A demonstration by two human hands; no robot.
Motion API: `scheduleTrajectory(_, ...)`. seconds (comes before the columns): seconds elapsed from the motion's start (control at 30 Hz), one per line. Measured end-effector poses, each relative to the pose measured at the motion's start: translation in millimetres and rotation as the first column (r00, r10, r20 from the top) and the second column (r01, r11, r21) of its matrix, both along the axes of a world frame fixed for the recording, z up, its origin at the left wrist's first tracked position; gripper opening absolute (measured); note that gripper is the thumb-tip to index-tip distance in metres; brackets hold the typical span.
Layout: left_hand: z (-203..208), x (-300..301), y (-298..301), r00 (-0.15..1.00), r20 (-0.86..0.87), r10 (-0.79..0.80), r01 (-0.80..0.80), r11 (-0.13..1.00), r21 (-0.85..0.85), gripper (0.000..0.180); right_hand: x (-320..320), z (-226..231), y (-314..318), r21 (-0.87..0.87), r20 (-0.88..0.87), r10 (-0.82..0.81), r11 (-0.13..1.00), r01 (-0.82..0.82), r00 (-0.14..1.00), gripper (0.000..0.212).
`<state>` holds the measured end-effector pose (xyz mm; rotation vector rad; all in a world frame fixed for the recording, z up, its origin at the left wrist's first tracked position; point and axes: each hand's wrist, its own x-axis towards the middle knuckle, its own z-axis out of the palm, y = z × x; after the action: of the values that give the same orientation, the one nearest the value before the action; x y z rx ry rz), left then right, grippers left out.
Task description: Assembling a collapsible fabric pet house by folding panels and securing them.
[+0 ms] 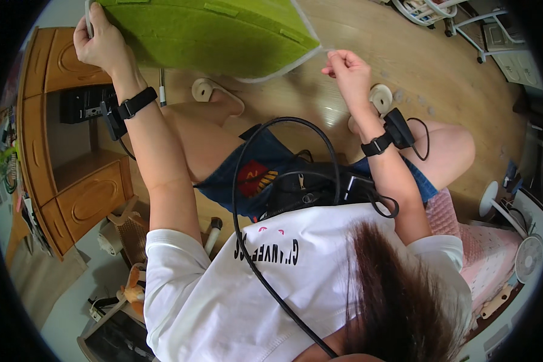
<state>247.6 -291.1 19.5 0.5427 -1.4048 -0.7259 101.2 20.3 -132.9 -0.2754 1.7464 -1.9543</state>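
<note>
A bright green, felt-like fabric panel [211, 39] with white edging is held up at the top of the view. Several short green strips lie across its surface, and its upper part runs out of the picture. My left hand [105, 45] is closed on the panel's left edge, with the thumb on the near face. At the right corner, my right hand [349, 71] pinches with thumb and forefinger at a thin whitish end of the edging. Both wrists wear black straps with small black devices.
Below the panel are my bare legs and slippers [206, 90] on the wood floor [320, 102]. A wooden cabinet [81, 208] stands close on the left. A black cable [240, 232] loops across my lap. White wheeled racks [473, 36] stand far right, a white fan [528, 256] near right.
</note>
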Motion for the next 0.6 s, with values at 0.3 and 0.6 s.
scheduleTrajectory(0.3,-1,2,8,0.998,0.035,0.048,-0.049,0.999,0.014,0.023,-6,-3,-4,0.147,-0.036,0.246,0.96,-0.238,0.969,0.02)
scheduleTrajectory(0.6,-5,32,-6,0.997,-0.074,-0.01,0.015,0.997,0.069,0.015,-11,4,-2,0.087,0.259,0.24,0.959,-0.27,0.936,0.023)
